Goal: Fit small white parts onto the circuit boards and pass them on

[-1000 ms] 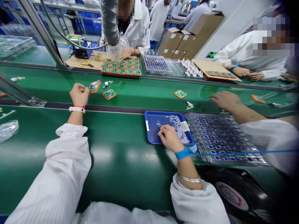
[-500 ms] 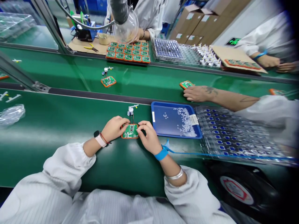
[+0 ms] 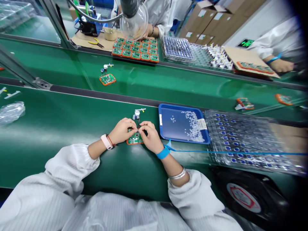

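Left hand point(image 3: 121, 131) has its fingertips at the upper edge of the green circuit board point(image 3: 134, 139) on its right, where the right hand point(image 3: 152, 138) meets it, any pinch too hidden to tell, with a blue tray point(image 3: 169, 130) just right of both.

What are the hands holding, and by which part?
The left hand and right hand meet at the far edge of the board, by the wires; whether they pinch board or wires cannot be told.
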The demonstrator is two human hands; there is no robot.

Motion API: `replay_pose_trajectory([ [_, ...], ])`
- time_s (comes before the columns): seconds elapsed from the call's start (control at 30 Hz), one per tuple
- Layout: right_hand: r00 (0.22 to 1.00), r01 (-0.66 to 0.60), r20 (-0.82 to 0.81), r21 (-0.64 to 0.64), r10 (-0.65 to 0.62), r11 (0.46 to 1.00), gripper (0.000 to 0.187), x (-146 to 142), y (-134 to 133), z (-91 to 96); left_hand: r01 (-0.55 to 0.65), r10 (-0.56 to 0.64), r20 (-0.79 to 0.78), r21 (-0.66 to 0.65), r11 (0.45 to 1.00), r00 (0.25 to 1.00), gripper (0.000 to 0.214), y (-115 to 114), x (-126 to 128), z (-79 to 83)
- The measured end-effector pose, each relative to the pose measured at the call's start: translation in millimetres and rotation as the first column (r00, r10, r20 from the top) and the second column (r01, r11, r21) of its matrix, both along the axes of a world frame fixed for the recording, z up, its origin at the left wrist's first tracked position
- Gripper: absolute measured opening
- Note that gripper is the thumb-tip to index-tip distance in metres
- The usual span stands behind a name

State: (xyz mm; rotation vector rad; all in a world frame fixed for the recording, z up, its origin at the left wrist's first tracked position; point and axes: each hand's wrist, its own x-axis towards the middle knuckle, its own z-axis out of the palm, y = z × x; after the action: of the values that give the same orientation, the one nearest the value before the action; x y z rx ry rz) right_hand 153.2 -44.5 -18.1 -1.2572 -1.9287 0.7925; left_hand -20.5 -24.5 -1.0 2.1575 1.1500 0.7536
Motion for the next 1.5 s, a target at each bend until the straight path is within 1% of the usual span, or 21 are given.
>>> replay_pose_trajectory([
  [0.13, 0.999, -0.033, -0.004, -0.006, 0.033, 0.999, 0.012, -0.6, -2.3, 3.2, -0.017, 0.017, -0.022, 0.0, 1.0, 1.0, 0.012, -5.7, 0.9, 3.1],
  [0.23, 0.999, -0.046, -0.018, -0.029, 0.045, 0.999, 0.012, 0.0, -2.4, 3.6, -0.028, 0.028, -0.014, -0.046, 0.999, 1.0, 0.014, -8.4, 2.9, 5.5],
  [0.37, 1.0, -0.025, -0.013, -0.051, 0.024, 0.998, 0.013, 0.3, 1.0, -1.1, -0.038, 0.031, -0.069, -0.098, 0.994, 0.997, 0.014, -2.8, 5.5, 6.7],
  [0.47, 0.999, -0.029, 0.017, -0.041, 0.03, 0.999, 0.015, -3.4, 1.2, -1.5, -0.029, 0.018, -0.104, -0.107, 0.994, 0.994, 0.014, 1.5, 4.8, 6.6],
  [0.57, 0.999, -0.034, 0.039, 0.019, 0.033, 0.999, 0.014, -0.5, 2.2, 5.9, -0.073, 0.064, -0.145, -0.056, 0.996, 0.987, 0.011, -3.9, 0.8, 6.6],
  [0.6, 0.999, -0.024, 0.043, 0.057, 0.021, 0.998, 0.014, 5.7, 4.7, 9.2, -0.083, 0.077, -0.168, -0.026, 0.996, 0.983, 0.016, -8.2, -1.1, 6.5],
  [0.63, 0.999, 0.004, 0.044, 0.103, -0.008, 0.995, 0.014, 15.5, 9.0, 12.1, -0.078, 0.078, -0.193, 0.006, 0.997, 0.978, 0.027, -13.1, -3.0, 6.4],
  [0.67, 0.997, 0.055, 0.043, 0.148, -0.062, 0.987, 0.013, 29.0, 15.1, 14.3, -0.057, 0.064, -0.219, 0.037, 0.998, 0.974, 0.041, -18.2, -4.8, 6.1],
  [0.73, 0.971, 0.222, 0.042, 0.214, -0.236, 0.951, 0.012, 64.6, 31.7, 14.6, 0.009, 0.011, -0.264, 0.074, 0.997, 0.965, 0.064, -25.8, -7.7, 4.8],
  [0.77, 0.939, 0.321, 0.054, 0.221, -0.34, 0.921, 0.013, 84.2, 41.2, 12.6, 0.045, -0.021, -0.279, 0.08, 0.996, 0.96, 0.069, -27.1, -8.5, 3.7],
  [0.8, 0.904, 0.393, 0.089, 0.211, -0.418, 0.895, 0.013, 103.0, 50.8, 9.3, 0.078, -0.051, -0.287, 0.085, 0.993, 0.957, 0.069, -26.2, -8.8, 2.4],
  [0.87, 0.862, 0.449, 0.176, 0.167, -0.475, 0.878, 0.015, 132.5, 67.6, 0.6, 0.147, -0.117, -0.283, 0.087, 0.985, 0.952, 0.067, -18.4, -8.1, -0.6],
  [0.9, 0.854, 0.453, 0.212, 0.144, -0.475, 0.88, 0.016, 141.6, 74.1, -3.9, 0.182, -0.153, -0.274, 0.087, 0.979, 0.95, 0.067, -12.3, -7.2, -2.2],
  [0.97, 0.86, 0.428, 0.257, 0.108, -0.441, 0.897, 0.017, 149.0, 82.7, -11.0, 0.247, -0.219, -0.25, 0.087, 0.965, 0.943, 0.069, 0.9, -4.8, -4.6],
  [1.03, 0.872, 0.392, 0.285, 0.081, -0.398, 0.916, 0.019, 147.1, 86.0, -14.4, 0.3, -0.276, -0.229, 0.078, 0.951, 0.934, 0.07, 11.4, -2.4, -5.8],
  [1.1, 0.875, 0.377, 0.305, 0.061, -0.377, 0.924, 0.021, 143.1, 86.0, -14.3, 0.332, -0.311, -0.213, 0.071, 0.94, 0.926, 0.069, 16.3, -0.4, -5.7],
  [1.2, 0.864, 0.39, 0.327, 0.045, -0.382, 0.92, 0.022, 141.5, 84.5, -11.6, 0.343, -0.325, -0.197, 0.063, 0.937, 0.925, 0.064, 14.1, 0.8, -4.5],
  [1.37, 0.865, 0.372, 0.348, 0.036, -0.361, 0.927, 0.022, 145.3, 85.0, -8.0, 0.299, -0.284, -0.199, 0.046, 0.953, 0.938, 0.062, 1.8, -1.0, -3.9],
  [1.5, 0.861, 0.404, 0.337, 0.0, -0.38, 0.915, 0.022, 143.5, 85.3, -5.3, 0.286, -0.269, -0.211, 0.057, 0.956, 0.94, 0.062, -3.8, -1.9, -3.5],
])
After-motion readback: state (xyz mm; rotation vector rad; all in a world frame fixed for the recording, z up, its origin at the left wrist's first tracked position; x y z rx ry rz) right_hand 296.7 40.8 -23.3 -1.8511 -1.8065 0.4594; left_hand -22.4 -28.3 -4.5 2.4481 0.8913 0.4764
